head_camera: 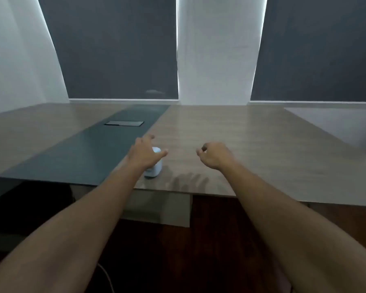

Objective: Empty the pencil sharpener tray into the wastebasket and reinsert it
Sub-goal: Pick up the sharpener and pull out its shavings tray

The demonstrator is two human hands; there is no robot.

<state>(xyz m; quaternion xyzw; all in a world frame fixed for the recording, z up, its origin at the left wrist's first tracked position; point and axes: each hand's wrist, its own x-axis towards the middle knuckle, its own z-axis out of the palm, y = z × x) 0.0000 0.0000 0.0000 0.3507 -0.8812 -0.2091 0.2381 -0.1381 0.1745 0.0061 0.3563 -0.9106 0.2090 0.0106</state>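
A small white pencil sharpener (155,169) stands upright on the wooden table (251,149), near its front edge. My left hand (145,154) hovers over the sharpener with fingers spread, covering its top and left side. I cannot tell whether it touches the sharpener. My right hand (215,155) hangs above the table to the right, fingers loosely curled, holding nothing that I can see. No wastebasket is in view.
A dark grey strip (82,153) runs down the table's left part, with a flush cable hatch (124,123) in it. Dark blinds cover the windows behind. Dark wooden floor (209,240) lies below the table edge, with a white cable (107,275) on it.
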